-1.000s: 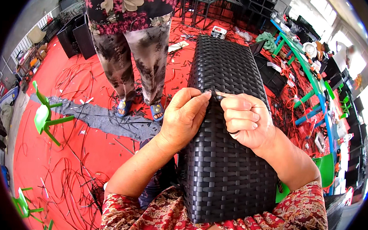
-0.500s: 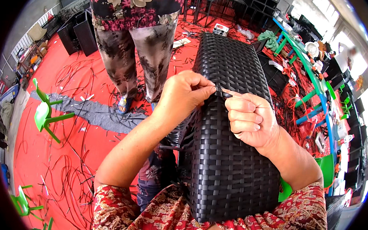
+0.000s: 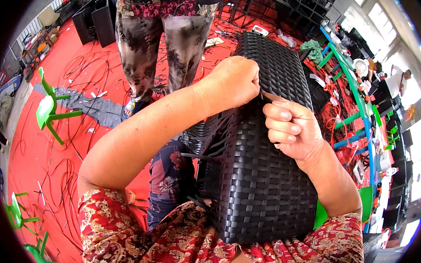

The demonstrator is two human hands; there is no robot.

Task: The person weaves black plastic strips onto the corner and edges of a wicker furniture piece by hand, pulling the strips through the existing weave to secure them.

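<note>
A black woven wicker furniture piece lies lengthwise in front of me, its near end against my patterned top. My left hand is closed in a fist at its upper left edge, knuckles upward. Whatever those fingers grip is hidden from view. Just right of it, my right hand has its lower fingers curled, with the index finger reaching toward the same edge. Whether something thin lies under that fingertip cannot be made out. Loose black strips stick out from the open left side of the piece.
Close ahead on the left stands a person in patterned trousers. Green plastic chairs stand on the red floor covering, among scattered strips. A long green and blue frame runs along the right. Black woven boxes stand at the back left.
My left hand has gone from a fingertip pinch to a closed fist, turned over and raised, its elbow swung outward left. The right index finger stays near the edge. The view has shifted slightly.
</note>
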